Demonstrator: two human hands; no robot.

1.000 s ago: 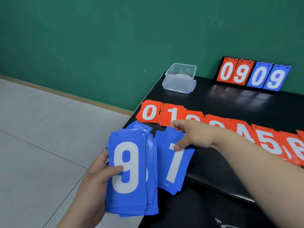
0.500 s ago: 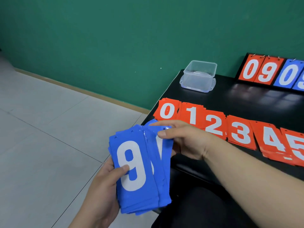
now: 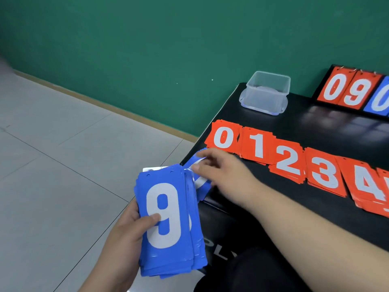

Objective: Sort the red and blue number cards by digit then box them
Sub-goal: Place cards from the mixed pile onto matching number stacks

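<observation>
My left hand [image 3: 124,234] grips a thick stack of blue number cards [image 3: 168,249], a white 9 on top, held off the table's left edge. My right hand [image 3: 223,175] pinches one blue card [image 3: 199,182] pulled partly out from behind the stack; its digit is mostly hidden. On the black table [image 3: 326,133] red card piles lie in a row: 0 [image 3: 223,137], 1 [image 3: 257,144], 2 [image 3: 287,163], 3 [image 3: 325,171], 4 [image 3: 366,184], with more cut off at the right edge.
A clear plastic box [image 3: 266,91] stands on its lid at the table's back left corner. A flip scoreboard [image 3: 353,89] with red 0, 9 and a blue card stands at the back right. Grey floor tiles and a green wall lie to the left.
My right hand, earlier holding a blue 1 card fanned out beside the stack, has closed in on the stack and now draws a card from behind it. The view has shifted left.
</observation>
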